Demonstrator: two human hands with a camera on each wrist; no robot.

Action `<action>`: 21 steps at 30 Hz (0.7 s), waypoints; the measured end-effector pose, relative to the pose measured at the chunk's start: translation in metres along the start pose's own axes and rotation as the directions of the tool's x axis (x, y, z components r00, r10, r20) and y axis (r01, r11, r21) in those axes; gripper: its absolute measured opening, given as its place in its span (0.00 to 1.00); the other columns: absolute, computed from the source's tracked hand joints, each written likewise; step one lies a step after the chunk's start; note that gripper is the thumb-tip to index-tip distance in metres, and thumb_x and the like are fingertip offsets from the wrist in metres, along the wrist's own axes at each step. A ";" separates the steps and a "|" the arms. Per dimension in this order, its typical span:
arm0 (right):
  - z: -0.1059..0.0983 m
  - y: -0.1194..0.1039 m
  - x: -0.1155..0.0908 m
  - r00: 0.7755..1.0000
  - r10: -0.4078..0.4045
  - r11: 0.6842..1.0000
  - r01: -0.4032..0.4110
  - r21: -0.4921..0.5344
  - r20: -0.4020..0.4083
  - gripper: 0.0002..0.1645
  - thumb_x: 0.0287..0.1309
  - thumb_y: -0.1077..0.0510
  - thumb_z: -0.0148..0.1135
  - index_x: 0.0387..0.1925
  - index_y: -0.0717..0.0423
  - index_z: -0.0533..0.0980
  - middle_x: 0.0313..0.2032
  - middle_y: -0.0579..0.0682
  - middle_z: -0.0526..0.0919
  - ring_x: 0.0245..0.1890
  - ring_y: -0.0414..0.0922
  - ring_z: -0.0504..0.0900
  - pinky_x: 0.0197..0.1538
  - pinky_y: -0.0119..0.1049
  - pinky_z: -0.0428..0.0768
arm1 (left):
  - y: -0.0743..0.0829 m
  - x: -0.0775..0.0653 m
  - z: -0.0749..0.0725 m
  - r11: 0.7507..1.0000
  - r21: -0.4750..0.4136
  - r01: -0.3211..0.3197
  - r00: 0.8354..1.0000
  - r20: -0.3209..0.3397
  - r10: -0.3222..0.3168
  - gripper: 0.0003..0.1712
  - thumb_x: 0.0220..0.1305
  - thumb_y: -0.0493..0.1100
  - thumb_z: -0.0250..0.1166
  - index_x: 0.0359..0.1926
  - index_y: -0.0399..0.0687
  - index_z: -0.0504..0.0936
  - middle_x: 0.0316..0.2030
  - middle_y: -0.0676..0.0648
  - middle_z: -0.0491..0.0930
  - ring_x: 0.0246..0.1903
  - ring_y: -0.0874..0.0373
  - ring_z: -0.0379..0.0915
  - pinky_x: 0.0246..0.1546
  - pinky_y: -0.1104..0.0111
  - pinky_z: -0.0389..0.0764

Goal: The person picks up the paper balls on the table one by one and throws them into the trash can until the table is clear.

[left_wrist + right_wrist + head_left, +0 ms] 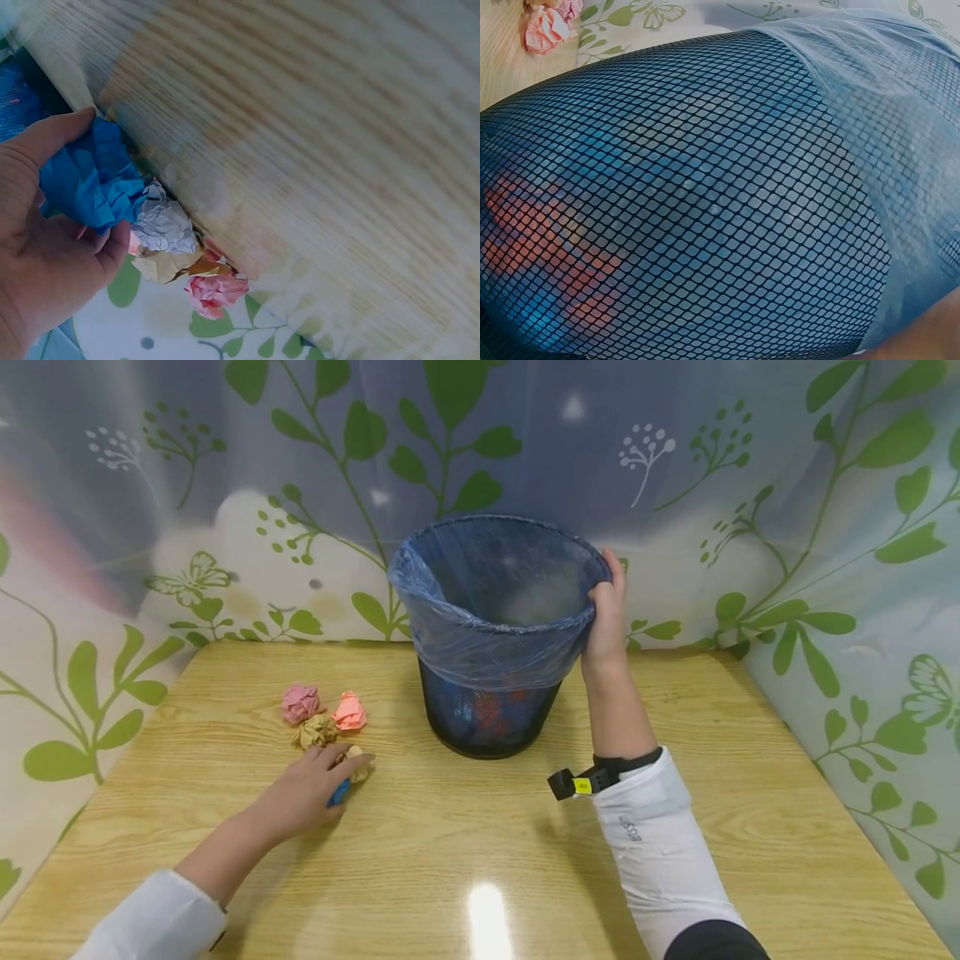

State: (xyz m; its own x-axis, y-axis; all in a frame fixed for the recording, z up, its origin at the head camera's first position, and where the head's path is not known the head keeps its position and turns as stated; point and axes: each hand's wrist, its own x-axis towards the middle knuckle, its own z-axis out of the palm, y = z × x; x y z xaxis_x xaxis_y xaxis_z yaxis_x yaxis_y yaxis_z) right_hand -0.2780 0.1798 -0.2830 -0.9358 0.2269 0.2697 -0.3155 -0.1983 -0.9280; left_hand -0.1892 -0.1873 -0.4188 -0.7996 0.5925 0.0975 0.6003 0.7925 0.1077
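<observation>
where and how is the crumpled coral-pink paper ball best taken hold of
Probably by its middle, pinched from above: the crumpled coral-pink paper ball has its top uncovered and its right side free, while the crumpled tan paper ball crowds its left.

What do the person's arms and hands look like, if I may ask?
The left hand and right hand are bare, without gloves. The left sleeve is pale, and the white right sleeve bears small dark lettering. A black wristband on the right carries a small black device with a yellow label; a black covering shows farther up that arm.
</observation>
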 end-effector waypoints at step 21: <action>-0.001 0.000 0.001 1.000 0.004 1.000 -0.004 -0.008 -0.004 0.42 0.55 0.56 0.34 0.75 0.46 0.47 0.75 0.48 0.45 0.67 0.43 0.56 0.67 0.38 0.54 | 0.002 0.009 0.001 0.972 -0.208 0.107 0.994 0.058 -0.097 0.18 0.57 0.40 0.70 0.43 0.43 0.71 0.43 0.41 0.70 0.38 0.52 0.71 0.37 0.59 0.78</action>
State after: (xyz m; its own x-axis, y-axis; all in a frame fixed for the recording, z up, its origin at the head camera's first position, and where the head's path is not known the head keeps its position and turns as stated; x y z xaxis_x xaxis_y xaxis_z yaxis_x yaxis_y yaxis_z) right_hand -0.2784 0.1807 -0.2829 -0.9365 0.2298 0.2650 -0.3104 -0.1913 -0.9312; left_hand -0.1952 -0.1799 -0.4188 -0.8535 0.5203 0.0286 0.5009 0.8040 0.3205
